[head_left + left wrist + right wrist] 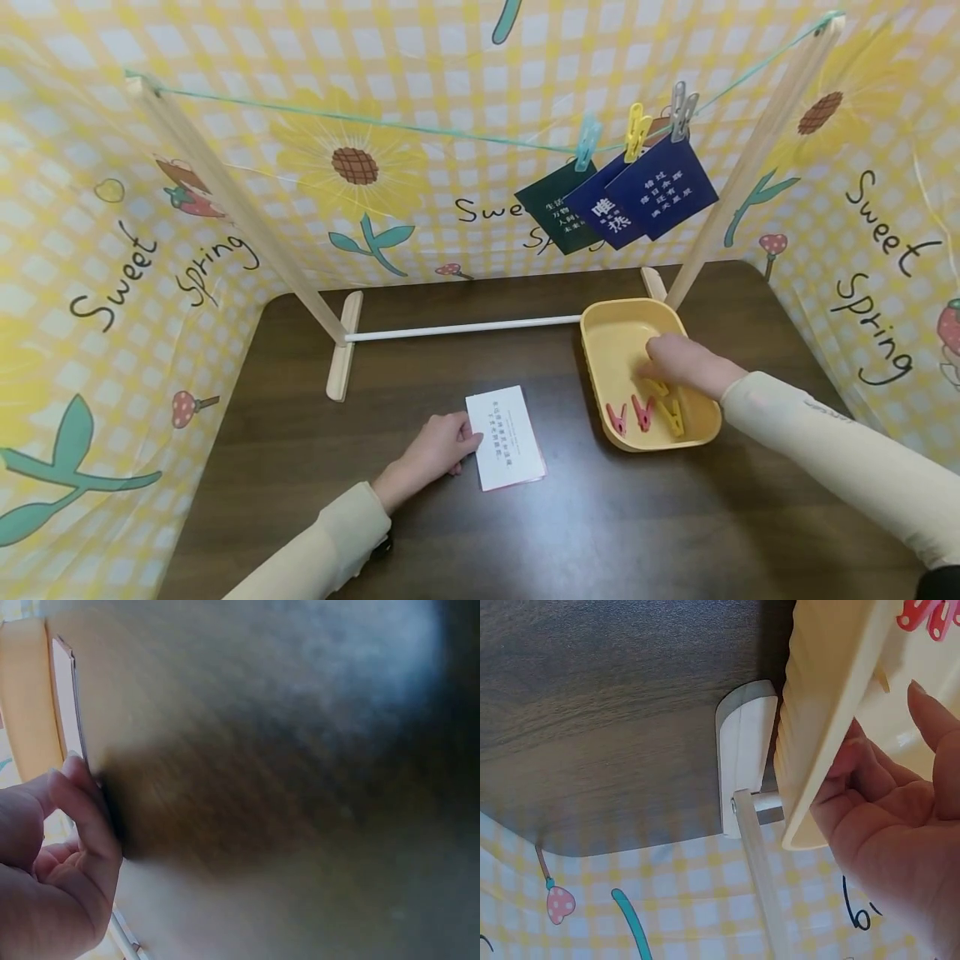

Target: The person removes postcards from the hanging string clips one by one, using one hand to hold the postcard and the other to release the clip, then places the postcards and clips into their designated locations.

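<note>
In the head view a small stack of cards with a white printed card [507,437] on top lies on the table. My left hand [438,450] pinches its left edge, the thumb over the top card; the left wrist view shows the hand [67,847] low at the card edge [67,705]. My right hand [690,365] reaches into a yellow plastic basket [611,333], its fingers bent and the thumb held apart. Just under it lies a yellow clothespin [657,387], partly hidden. Nearer the front are another yellow clothespin [672,418] and two red clothespins [642,412].
Behind stands a wooden frame [247,217] with a green string [360,119]. From it hang a dark green card [551,204] and two blue cards [663,187], held by blue, yellow and grey clothespins [681,112]. A white rod [465,327] joins the posts low down.
</note>
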### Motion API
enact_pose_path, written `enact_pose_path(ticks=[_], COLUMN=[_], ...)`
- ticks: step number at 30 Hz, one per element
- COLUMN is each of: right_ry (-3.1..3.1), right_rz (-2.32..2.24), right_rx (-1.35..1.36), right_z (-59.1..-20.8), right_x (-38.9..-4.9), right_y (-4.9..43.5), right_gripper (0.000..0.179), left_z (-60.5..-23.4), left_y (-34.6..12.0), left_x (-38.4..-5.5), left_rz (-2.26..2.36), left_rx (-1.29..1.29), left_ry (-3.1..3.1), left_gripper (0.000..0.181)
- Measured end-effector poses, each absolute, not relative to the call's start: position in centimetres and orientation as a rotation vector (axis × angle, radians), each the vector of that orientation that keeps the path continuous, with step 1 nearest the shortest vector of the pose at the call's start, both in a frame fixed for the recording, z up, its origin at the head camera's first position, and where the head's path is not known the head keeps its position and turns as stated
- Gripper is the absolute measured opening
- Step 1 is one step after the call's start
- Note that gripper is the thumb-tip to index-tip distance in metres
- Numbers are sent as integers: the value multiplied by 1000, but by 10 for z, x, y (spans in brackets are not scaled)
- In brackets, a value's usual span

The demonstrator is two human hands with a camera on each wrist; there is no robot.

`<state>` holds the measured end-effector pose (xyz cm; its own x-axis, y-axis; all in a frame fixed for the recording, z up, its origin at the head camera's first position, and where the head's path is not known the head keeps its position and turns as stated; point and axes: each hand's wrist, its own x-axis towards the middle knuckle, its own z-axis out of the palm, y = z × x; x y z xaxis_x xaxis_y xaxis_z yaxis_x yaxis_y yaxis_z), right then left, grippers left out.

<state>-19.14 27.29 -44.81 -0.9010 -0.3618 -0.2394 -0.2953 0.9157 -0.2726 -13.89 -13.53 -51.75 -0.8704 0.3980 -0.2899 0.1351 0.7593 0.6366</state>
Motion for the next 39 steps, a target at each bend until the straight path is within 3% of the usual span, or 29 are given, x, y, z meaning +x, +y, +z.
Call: enact_pose_path(ticks=[5,10,14,19,25,30,39], right_ry=[2832,2948,3045,3155,3312,3374,3193], right_rz=[-310,-290,-330,-430,-406,-392,-219], right_rx=[-520,-651,-793,-1109,-1325,-1434,-984], right_z=[-437,-402,-356,-289,-213,-177,-155], right_x=[-188,-190,-193,-197,-205,-222,-263], right_y=[270,259,249,243,230,215,198], right_gripper=[30,22,19,9,18,23,51], left_z=[-518,-515,-505,-483,-445,-412,-374], left_y=[-135,-136,-135,-123,-92,-60,-16], left_x=[-139,-141,-147,-168,-200,-219,-260], left_rz=[867,843,797,874,1163,1545,2242], left_rx=[403,393,396,516,753,784,529], left_ry=[2549,2550,2613,2699,2800,2684,2169], left_gripper=[24,31,36,25,16,18,42])
